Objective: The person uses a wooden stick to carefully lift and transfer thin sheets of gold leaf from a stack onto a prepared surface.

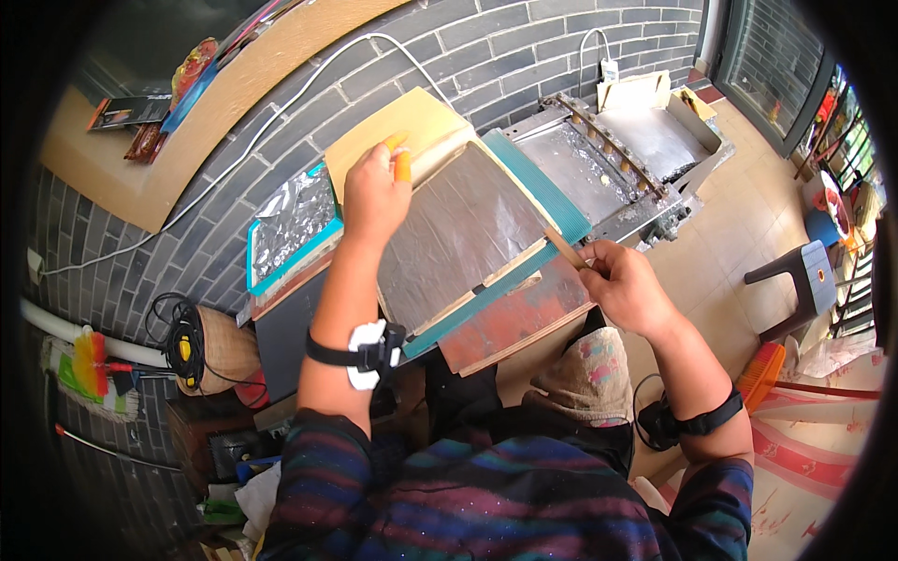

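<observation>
A thin flat wooden strip [565, 248] is in my right hand [621, 284], pinched between thumb and fingers. Its far end meets the near right corner of a pale-edged frame or stack, topped by a wrinkled grey sheet [463, 231]. Under that lies a teal ribbed board [537, 184]. My left hand [379, 186], orange covers on two fingers, is over the stack's far left edge, beside a yellow sheet of paper or card [400, 130]. Its fingers are curled, with something small and whitish at the tips; whether they grip the yellow sheet is unclear.
A worn reddish board [512, 315] juts out on my side. To the right stands a metal apparatus with a crossbar [610, 151]. On the left is a blue-edged tray lined with foil [295, 228]. A plastic stool [800, 287] and orange broom [761, 375] are at right.
</observation>
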A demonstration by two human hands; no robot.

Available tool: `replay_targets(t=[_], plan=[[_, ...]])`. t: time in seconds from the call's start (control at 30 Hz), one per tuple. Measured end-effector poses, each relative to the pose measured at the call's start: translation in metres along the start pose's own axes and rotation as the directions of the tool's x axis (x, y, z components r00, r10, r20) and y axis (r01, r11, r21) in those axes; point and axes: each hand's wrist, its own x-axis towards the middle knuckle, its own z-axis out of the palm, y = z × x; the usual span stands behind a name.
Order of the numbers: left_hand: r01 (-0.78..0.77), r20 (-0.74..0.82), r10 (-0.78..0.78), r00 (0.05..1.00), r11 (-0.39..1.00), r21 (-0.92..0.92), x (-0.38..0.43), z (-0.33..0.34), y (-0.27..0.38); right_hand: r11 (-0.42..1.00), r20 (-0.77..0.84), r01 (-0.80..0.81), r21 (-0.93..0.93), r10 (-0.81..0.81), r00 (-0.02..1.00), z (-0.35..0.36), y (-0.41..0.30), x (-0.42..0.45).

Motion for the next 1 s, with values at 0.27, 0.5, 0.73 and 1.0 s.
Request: replay_targets(t=[0.27, 0.5, 0.73, 1.0], plan=[[-0.140, 0.214, 0.043, 0.976, 0.875, 0.463, 0.026, 0.021, -0.109, 1.000, -0.010, 0.015, -0.020, -0.015, 1.000, 0.000, 0.001, -0.002], [-0.225, 0.238, 0.095, 0.967, 0.762, 0.607, 0.009, 0.030, -0.117, 0.999, 0.012, 0.038, -0.009, -0.038, 0.999, -0.002, 0.002, -0.011], [-0.044, 0.082, -0.003, 0.997, 0.822, 0.568, 0.023, 0.020, -0.098, 1.000, 0.035, 0.021, -0.015, -0.021, 0.999, -0.002, -0.004, -0.014], [0.174, 0.044, -0.197, 0.979, 0.935, 0.309, 0.034, 0.002, -0.086, 0.999, 0.030, 0.036, -0.017, -0.035, 0.999, -0.002, -0.005, -0.016]])
